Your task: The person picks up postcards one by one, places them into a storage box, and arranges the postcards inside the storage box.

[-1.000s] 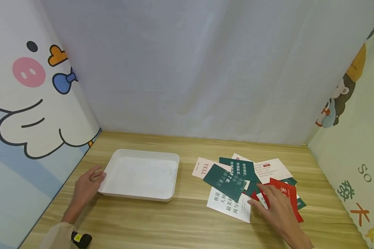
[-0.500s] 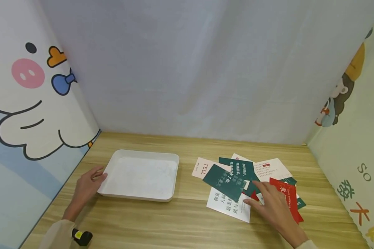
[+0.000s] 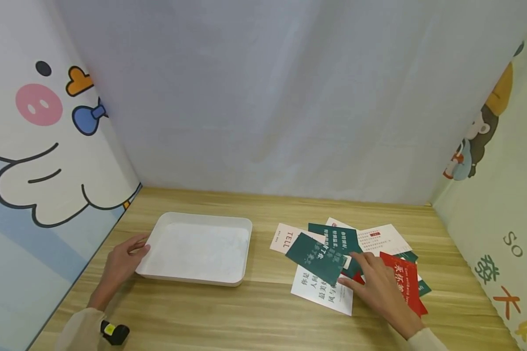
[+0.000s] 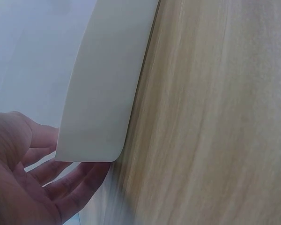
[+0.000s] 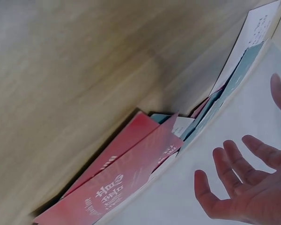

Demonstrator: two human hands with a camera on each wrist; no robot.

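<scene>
A white rectangular tray (image 3: 197, 248) sits on the left of the table. My left hand (image 3: 120, 263) holds its left end; in the left wrist view the thumb meets the rim of the tray wall (image 4: 100, 93) and the fingers curl behind it. Scattered cards lie at the right. My right hand (image 3: 379, 287) hovers over them, thumb and fingers apart, close to the lower right end of the top green card (image 3: 312, 256). Under that card lies a white card with dark text (image 3: 320, 295). Red cards (image 3: 401, 273) lie partly beneath the right hand, and also show in the right wrist view.
A pink card (image 3: 284, 236), another green card (image 3: 334, 234) and a cream card (image 3: 384, 238) overlap at the back of the pile. The wooden table (image 3: 246, 312) meets a pale cloth backdrop (image 3: 268, 97). Cartoon-printed panels stand at both sides.
The right hand has moved left, from the red cards toward the top green card, uncovering more of the red card. The left hand stays at the tray, with little visible change.
</scene>
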